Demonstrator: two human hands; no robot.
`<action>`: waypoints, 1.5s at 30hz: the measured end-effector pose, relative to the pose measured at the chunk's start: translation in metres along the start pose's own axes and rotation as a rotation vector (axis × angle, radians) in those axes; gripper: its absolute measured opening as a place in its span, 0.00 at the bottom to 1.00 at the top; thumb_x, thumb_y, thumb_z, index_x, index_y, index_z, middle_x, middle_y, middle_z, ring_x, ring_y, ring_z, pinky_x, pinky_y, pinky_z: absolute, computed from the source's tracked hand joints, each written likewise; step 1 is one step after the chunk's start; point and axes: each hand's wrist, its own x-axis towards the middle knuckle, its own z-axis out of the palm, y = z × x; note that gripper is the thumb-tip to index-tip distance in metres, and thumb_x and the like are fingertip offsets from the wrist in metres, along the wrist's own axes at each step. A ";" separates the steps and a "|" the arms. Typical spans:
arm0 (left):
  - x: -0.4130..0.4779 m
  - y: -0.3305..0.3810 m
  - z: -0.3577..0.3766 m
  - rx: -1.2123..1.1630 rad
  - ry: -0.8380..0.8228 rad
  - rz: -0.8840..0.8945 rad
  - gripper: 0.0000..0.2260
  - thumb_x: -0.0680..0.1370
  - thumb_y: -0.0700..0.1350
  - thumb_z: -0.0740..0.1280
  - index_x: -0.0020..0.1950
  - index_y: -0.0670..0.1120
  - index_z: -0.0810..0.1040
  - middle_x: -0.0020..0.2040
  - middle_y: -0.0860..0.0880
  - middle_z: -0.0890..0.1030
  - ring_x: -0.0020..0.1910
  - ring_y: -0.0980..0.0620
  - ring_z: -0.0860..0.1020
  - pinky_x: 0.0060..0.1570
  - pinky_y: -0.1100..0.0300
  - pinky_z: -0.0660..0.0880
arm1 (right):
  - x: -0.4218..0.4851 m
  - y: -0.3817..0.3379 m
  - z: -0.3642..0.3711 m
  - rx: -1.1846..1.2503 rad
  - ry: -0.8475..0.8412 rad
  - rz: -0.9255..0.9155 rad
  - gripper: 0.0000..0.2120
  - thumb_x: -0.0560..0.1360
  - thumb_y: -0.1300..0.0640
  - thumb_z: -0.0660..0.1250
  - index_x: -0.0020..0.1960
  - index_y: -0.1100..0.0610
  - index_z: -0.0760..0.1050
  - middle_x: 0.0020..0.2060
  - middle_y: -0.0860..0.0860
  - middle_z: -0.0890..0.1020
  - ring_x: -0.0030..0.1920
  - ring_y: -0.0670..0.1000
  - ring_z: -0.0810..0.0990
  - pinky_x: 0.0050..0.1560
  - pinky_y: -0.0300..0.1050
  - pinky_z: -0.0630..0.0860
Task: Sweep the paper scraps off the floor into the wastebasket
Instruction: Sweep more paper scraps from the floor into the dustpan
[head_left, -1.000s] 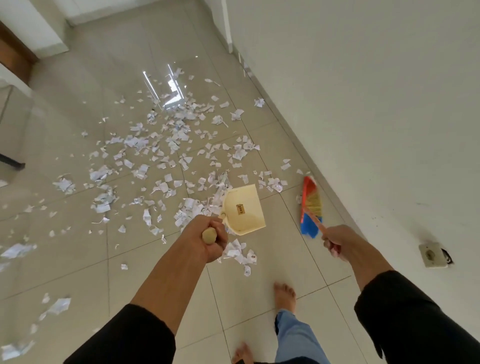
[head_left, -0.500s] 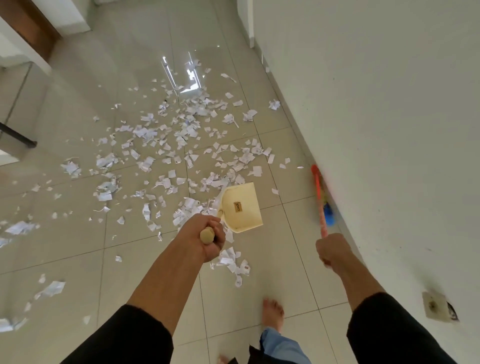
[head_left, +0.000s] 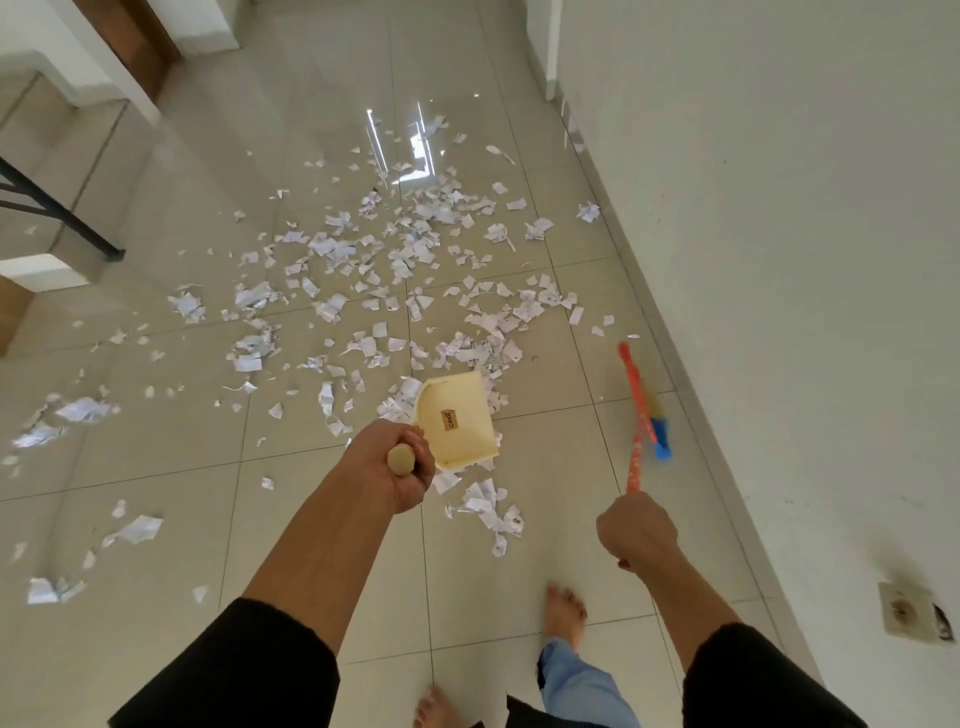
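Left hand (head_left: 397, 464) grips cream dustpan (head_left: 460, 422) handle; right hand (head_left: 638, 527) grips orange broom (head_left: 638, 415) handle near right wall; paper scraps (head_left: 410, 270) litter tile floor (head_left: 218, 171).

Wall socket (head_left: 910, 612), stair steps (head_left: 62, 111)

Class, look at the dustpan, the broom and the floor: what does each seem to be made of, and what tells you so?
Dustpan: probably cream plastic, smooth, moulded rim, small label.
Broom: red patterned handle and blue head, likely plastic; straw-coloured bristles, blurred, fibre unclear.
Floor: glossy beige tiles, likely ceramic; grout lines and mirror-like window reflection.
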 end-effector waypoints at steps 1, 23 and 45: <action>-0.001 0.002 -0.009 0.005 0.003 0.006 0.05 0.81 0.34 0.60 0.46 0.40 0.71 0.20 0.47 0.71 0.15 0.59 0.68 0.15 0.68 0.67 | -0.005 0.002 0.012 0.052 -0.057 0.046 0.05 0.78 0.66 0.58 0.47 0.65 0.72 0.31 0.55 0.77 0.26 0.50 0.77 0.28 0.42 0.74; -0.030 0.060 -0.201 -0.196 0.115 0.133 0.15 0.77 0.31 0.58 0.58 0.44 0.76 0.38 0.46 0.72 0.13 0.56 0.67 0.16 0.69 0.67 | -0.169 -0.035 0.153 0.248 -0.148 0.065 0.10 0.77 0.68 0.57 0.54 0.63 0.74 0.30 0.57 0.76 0.24 0.51 0.73 0.26 0.40 0.70; -0.017 0.117 -0.171 -0.324 0.284 0.324 0.11 0.77 0.31 0.56 0.49 0.45 0.73 0.40 0.46 0.72 0.14 0.55 0.69 0.19 0.71 0.68 | -0.131 -0.152 0.035 -0.389 -0.569 -0.432 0.04 0.77 0.67 0.62 0.46 0.65 0.75 0.34 0.59 0.74 0.23 0.48 0.67 0.22 0.37 0.62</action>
